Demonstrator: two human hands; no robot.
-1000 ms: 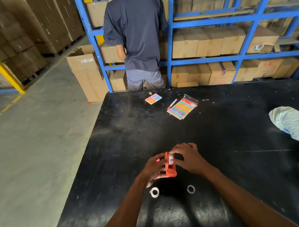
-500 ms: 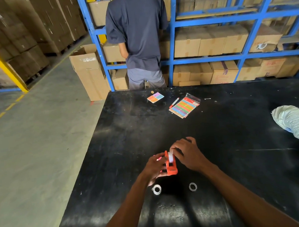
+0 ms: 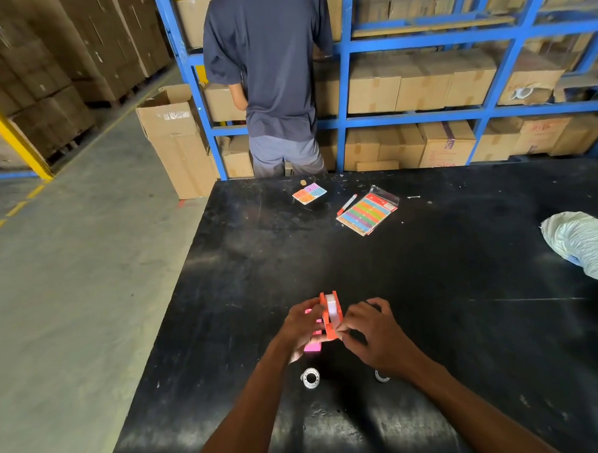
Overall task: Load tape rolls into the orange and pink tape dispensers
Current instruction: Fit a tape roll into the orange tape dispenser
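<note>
Orange plastic tape dispenser now sits low centre of the frame with a clear tape roll seated inside. Your left hand clasps its side over the pink dispenser; your right hand has dropped to pinch its front end, probably threading tape.

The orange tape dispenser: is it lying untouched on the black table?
No, both the left hand and the right hand hold the orange tape dispenser over the black table.
</note>
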